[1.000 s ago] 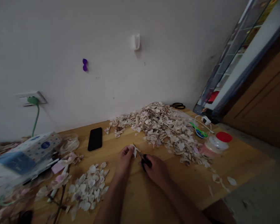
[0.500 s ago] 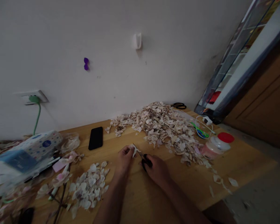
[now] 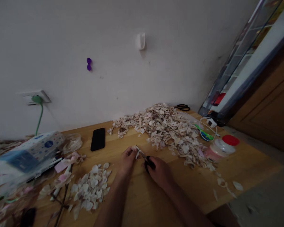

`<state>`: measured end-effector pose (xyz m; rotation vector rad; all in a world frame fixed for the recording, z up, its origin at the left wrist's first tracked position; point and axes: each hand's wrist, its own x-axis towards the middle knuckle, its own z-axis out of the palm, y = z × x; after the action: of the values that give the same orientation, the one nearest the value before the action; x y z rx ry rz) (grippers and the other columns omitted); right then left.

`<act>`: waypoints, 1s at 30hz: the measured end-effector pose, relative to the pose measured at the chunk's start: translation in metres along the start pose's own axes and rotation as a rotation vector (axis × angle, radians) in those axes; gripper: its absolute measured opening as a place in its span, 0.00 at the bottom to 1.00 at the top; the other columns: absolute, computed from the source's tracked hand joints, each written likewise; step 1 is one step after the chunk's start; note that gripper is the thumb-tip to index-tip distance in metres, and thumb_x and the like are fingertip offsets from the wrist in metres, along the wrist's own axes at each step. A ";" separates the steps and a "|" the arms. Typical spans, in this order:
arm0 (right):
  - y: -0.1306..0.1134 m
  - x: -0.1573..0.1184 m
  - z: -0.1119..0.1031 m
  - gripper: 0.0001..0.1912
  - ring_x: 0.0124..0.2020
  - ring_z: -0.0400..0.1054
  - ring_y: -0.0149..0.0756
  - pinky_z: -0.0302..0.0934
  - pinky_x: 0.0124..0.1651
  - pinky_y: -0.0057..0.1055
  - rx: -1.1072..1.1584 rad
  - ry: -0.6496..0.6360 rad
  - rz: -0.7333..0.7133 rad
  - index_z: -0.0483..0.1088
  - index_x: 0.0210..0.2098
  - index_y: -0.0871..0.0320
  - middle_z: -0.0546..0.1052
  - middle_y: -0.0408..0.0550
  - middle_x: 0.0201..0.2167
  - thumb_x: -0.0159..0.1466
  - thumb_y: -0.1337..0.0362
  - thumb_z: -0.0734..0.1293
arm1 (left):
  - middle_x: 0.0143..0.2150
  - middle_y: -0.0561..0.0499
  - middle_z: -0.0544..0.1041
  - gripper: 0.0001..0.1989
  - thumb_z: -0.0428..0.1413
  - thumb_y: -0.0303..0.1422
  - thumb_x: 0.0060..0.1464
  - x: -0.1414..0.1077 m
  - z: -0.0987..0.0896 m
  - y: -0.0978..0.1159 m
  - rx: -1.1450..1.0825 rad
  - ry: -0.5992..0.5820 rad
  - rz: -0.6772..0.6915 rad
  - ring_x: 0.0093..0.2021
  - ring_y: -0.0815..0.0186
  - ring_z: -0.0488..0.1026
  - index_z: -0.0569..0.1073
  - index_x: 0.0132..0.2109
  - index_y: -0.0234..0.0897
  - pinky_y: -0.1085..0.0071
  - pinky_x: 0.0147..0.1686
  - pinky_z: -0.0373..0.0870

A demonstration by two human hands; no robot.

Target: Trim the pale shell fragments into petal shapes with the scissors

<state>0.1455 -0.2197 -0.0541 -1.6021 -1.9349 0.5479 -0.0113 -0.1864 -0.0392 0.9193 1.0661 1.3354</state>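
Between its thumb and fingers, my left hand [image 3: 127, 159] pinches a small pale petal [image 3: 137, 153], above the wooden table. My right hand [image 3: 159, 170] is closed round the black handles of a pair of scissors [image 3: 147, 161]. The scissor blades point up and left and lie against the petal. Beyond my hands spreads a large heap of dried, pale petals [image 3: 164, 123]. A smaller pile of rounder, whitish petals [image 3: 91, 187] lies to the left of my left forearm.
A black phone [image 3: 97, 139] lies behind the small pile. At left are a tissue pack [image 3: 35, 151] and artificial flower stems [image 3: 62, 197]. On the right stand a red-lidded jar [image 3: 221, 148] and a white cable [image 3: 210, 123]. More black-handled scissors [image 3: 183, 107] lie by the wall.
The scissor blades have closed further across the petal, which has turned slightly in my left fingers. Both hands stay in nearly the same place; the view has shifted a little.
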 end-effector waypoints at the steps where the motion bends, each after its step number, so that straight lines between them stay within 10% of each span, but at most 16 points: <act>1: 0.000 0.000 0.000 0.09 0.37 0.69 0.38 0.57 0.38 0.29 -0.003 0.003 0.001 0.70 0.37 0.54 0.75 0.47 0.33 0.61 0.57 0.63 | 0.24 0.54 0.71 0.14 0.61 0.43 0.45 0.000 0.001 0.000 0.009 0.005 0.007 0.25 0.71 0.66 0.73 0.30 0.35 0.75 0.30 0.63; 30: -0.004 -0.001 -0.002 0.11 0.36 0.69 0.38 0.57 0.37 0.29 -0.092 -0.029 0.025 0.71 0.39 0.54 0.75 0.48 0.32 0.60 0.57 0.63 | 0.24 0.54 0.72 0.12 0.62 0.39 0.44 -0.004 -0.004 0.010 0.020 -0.069 -0.076 0.23 0.72 0.66 0.73 0.28 0.34 0.75 0.29 0.64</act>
<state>0.1438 -0.2218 -0.0499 -1.6859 -1.9903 0.5013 -0.0180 -0.1900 -0.0301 0.9249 1.0523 1.2241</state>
